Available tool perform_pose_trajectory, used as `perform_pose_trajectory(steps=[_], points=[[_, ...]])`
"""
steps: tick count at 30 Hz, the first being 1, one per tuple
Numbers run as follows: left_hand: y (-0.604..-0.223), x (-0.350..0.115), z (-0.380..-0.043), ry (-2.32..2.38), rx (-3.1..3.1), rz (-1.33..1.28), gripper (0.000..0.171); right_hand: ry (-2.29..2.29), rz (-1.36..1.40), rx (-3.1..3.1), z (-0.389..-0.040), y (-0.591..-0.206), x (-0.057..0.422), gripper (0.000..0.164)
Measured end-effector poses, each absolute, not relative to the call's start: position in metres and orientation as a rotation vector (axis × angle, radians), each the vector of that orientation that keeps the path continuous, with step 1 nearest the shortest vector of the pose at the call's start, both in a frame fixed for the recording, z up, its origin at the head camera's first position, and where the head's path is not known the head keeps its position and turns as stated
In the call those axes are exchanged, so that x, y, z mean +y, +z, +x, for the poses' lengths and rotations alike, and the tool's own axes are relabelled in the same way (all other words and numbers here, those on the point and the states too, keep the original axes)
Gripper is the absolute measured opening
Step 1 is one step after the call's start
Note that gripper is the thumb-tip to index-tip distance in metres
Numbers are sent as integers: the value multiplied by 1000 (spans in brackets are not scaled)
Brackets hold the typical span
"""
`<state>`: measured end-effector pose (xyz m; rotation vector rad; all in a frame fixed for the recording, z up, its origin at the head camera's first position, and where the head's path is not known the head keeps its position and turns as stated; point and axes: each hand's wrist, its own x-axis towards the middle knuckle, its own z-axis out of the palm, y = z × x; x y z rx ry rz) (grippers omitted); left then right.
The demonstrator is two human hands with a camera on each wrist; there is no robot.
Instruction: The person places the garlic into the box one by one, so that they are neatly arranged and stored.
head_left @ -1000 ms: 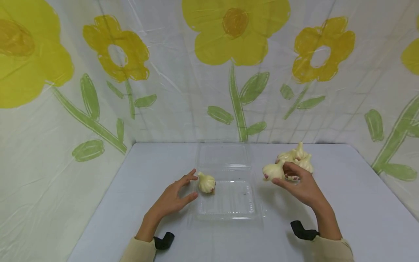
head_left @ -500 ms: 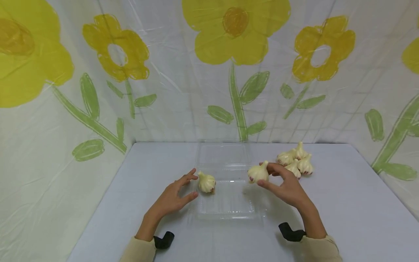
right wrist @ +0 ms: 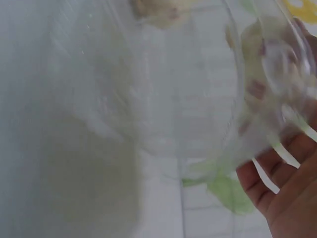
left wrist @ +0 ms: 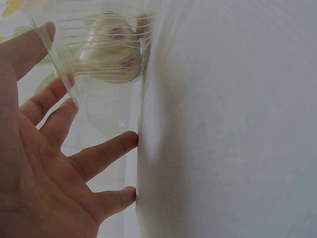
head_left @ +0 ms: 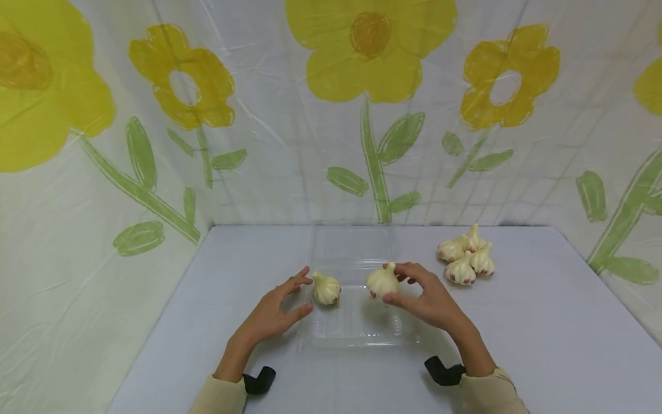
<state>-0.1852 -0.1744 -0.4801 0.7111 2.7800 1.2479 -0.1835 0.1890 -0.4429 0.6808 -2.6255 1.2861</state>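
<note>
In the head view, a garlic bulb (head_left: pixel 383 283) is pinched between the thumb and fingers of my right hand (head_left: pixel 426 298), over the right half of a clear plastic clamshell box (head_left: pixel 357 340). Another garlic bulb (head_left: pixel 327 289) lies inside the box at its left side. Beside that left side, my left hand (head_left: pixel 274 310) has its fingers spread, gripping nothing. The left wrist view shows fingertips of the left hand (left wrist: pixel 54 163) at the clear wall, with a garlic bulb (left wrist: pixel 106 62) behind it. The right wrist view is blurred; the held bulb (right wrist: pixel 255 74) shows through the plastic.
Several more garlic bulbs (head_left: pixel 461 269) sit in a cluster at the back right of the white table (head_left: pixel 538 322). The box's lid (head_left: pixel 354 244) lies folded back behind its base. A flower-printed curtain (head_left: pixel 279 172) hangs along the table's back edge.
My right hand has carried the garlic bulb leftward, from beside the cluster to over the box. The left hand and the bulb in the box have stayed put.
</note>
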Motion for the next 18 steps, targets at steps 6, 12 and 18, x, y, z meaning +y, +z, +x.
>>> perform_pose_trajectory(steps=[6,12,18], points=[[-479,-174,-185,1249,2781,710,54,1313,800,-2613,-183,-446,173,51],[-478,-174,-185,1245,2784,711,53,1326,913,-2605,-182,-450,155,52],[-479,-174,-184,1249,2787,729,54,1303,981,-2622,-181,-455,138,54]])
